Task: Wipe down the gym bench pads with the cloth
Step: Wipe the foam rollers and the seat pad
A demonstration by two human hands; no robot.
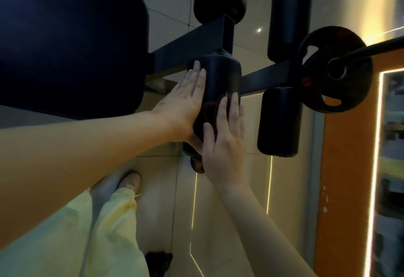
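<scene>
Tiled floor (218,211) below: left hand (188,101), fingers flat, steadies the roller (220,75); right hand (225,145), also flat, presses the cloth (211,110) on it, apparently mid-wipe; next, sweep around.

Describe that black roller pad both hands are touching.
The black cylindrical roller pad looks smooth and padded, with a slight sheen. It sticks out from a black metal frame bar. The left hand lies flat along its left side; the right hand presses a dark reddish cloth against it with straight fingers. Its near end is hidden behind the hands.
</scene>
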